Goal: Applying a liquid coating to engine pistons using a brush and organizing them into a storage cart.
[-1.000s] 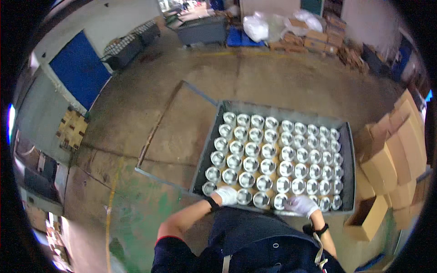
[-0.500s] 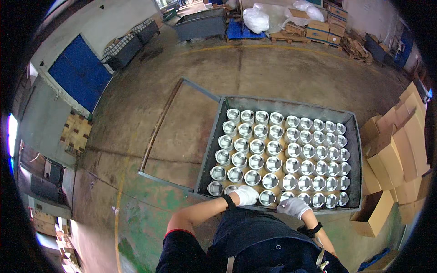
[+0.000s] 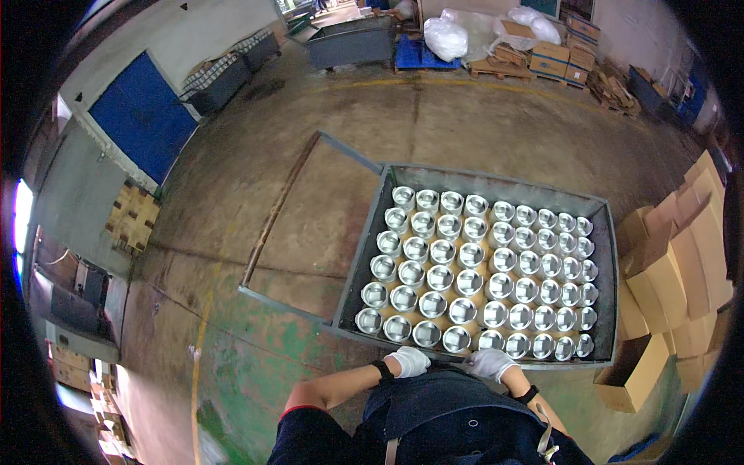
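Rows of shiny metal pistons [image 3: 439, 277] stand upright in a grey metal bin [image 3: 496, 177], on a brownish layer. My left hand [image 3: 408, 361], in a white glove, is just on my side of the bin's near wall, close to my body and apart from the pistons. Its fingers point right and are too small to make out. My right hand [image 3: 490, 363], gloved too, lies at the near rim below the front row. Its fingers reach left, bent and partly hidden, and no piston shows in either hand.
A flat metal frame [image 3: 280, 207] juts from the bin's left side over the floor. Opened cardboard boxes [image 3: 655, 287] crowd its right side. Farther off are another grey bin [image 3: 353, 48], a blue pallet [image 3: 418, 56], plastic-wrapped bundles [image 3: 446, 39] and stacked cartons [image 3: 552, 60].
My left hand has drawn back from the front-row pistons to my side of the rim. My right hand has also pulled back slightly, uncovering the piston beside it. The view has shifted a little.
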Available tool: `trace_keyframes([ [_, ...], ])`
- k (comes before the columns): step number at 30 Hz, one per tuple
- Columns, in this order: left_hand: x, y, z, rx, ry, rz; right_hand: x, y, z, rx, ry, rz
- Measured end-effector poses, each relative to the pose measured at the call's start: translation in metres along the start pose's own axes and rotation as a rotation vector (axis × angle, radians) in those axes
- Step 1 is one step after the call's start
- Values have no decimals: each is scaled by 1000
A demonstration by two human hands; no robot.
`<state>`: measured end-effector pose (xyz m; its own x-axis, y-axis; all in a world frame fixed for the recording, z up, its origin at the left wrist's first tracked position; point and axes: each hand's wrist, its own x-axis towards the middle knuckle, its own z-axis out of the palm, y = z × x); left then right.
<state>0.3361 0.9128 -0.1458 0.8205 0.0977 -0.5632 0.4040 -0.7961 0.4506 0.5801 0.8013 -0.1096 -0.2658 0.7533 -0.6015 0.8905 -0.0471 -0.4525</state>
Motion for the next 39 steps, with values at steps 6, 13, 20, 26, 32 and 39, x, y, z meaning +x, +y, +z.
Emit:
trace_keyframes([
  [6,-16,6,1,127,120,116,-8,-28,-12,101,-7,97],
  [13,0,-28,-63,-21,206,-80,12,-4,-25,213,255,102],
  [20,77,-58,-60,12,217,-67,61,35,1,253,467,209],
  [26,165,-124,32,-55,435,-274,142,45,19,-70,332,355],
  [32,226,-157,86,299,418,-214,222,101,90,-273,516,181],
  [39,217,-160,80,-16,451,-369,248,100,90,-393,268,175],
])
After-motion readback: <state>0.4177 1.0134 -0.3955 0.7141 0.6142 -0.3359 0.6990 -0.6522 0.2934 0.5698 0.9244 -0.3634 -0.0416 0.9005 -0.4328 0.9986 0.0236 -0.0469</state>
